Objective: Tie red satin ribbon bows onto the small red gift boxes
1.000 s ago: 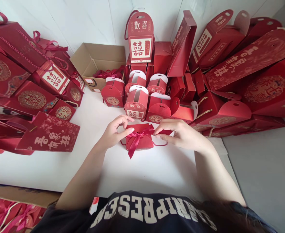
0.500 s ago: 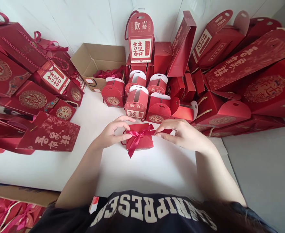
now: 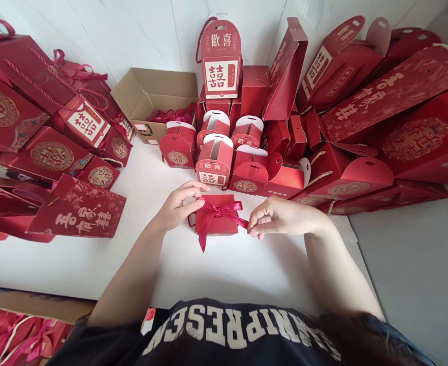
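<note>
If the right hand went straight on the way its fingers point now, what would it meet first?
Past the ribbon tail it pinches, the right hand would probably meet the right side of the bow-tied red box, though depth is hard to judge.

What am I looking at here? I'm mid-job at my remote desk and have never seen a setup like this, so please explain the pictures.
There is no machine here: a person works bare-handed. One head-worn camera takes every picture, looking forward and down, so the person's dark shirt shows at the bottom. On the white table lies a small red box with a red ribbon bow on it. The right hand pinches one ribbon tail; the left hand is at the bow's left loop, though whether it grips is hard to tell. Beyond stand more small boxes and a cardboard carton with red ribbons in it. There is also a left heap and a right heap of red packages.
</note>
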A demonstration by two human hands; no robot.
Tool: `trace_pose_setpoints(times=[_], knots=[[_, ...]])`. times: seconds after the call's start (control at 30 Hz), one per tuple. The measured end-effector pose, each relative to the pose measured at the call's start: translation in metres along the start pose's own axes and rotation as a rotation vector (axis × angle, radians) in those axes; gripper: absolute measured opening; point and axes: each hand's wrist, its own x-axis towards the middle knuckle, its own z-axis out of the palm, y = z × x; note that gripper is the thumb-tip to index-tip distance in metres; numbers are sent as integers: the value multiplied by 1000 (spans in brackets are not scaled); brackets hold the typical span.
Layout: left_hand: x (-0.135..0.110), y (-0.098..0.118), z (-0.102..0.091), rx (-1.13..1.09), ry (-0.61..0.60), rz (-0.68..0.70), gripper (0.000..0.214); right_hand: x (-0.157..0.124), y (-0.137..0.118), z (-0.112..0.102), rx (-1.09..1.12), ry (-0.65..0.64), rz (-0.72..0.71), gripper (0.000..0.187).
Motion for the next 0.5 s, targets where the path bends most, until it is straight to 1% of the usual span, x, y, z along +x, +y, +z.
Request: trace_pose_setpoints(times=[0.1, 0.13, 0.2, 0.3, 0.37, 0.43, 0.5], knots=[[0, -1, 0, 1, -1, 11, 22, 10, 9, -3, 33, -88, 62, 26], [0, -2, -1, 4, 0, 20, 22, 13, 12, -3, 5, -92, 77, 26], [-1, -3, -2, 8, -11, 51, 20, 17, 14, 0, -125, -56, 108, 26], [-2, -2, -4, -55, -35, 119, 8, 12, 13, 4, -345, 85, 154, 26], [-2, 2, -2, -100, -16, 153, 12, 4, 10, 5, -415, 198, 145, 23], [-3, 8, 4, -79, 34, 164, 15, -1, 5, 6, -431, 307, 84, 19], [-3, 14, 11, -10, 75, 160, 15, -1, -1, 8, -401, 384, -5, 18]])
